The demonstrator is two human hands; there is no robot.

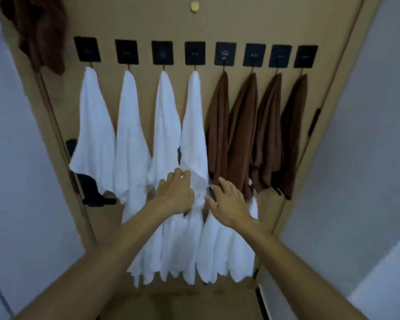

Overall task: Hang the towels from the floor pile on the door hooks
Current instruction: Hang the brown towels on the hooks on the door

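Item: fourth white towel (193,125), hung by a corner from the fourth black hook (195,53) on the tan door (240,21), long axis vertical, its lower end directly ahead of both hands. Left hand (174,195) lies against the towel's lower left edge, fingers curled at the cloth; whether they pinch it cannot be told through the blur. Right hand (228,202) is released, fingers spread, just right of the same hem. Both hands about equally near. Adjacent: three white towels (129,135) to the left, four brown towels (254,135) to the right, each on its own hook. A second row of white towels (217,250) hangs lower, under the forearms. Loose brown cloth (44,31) at upper left. Dark door handle (95,192) left of the towels. No floor pile in view; judged near completion, nothing obstructing.
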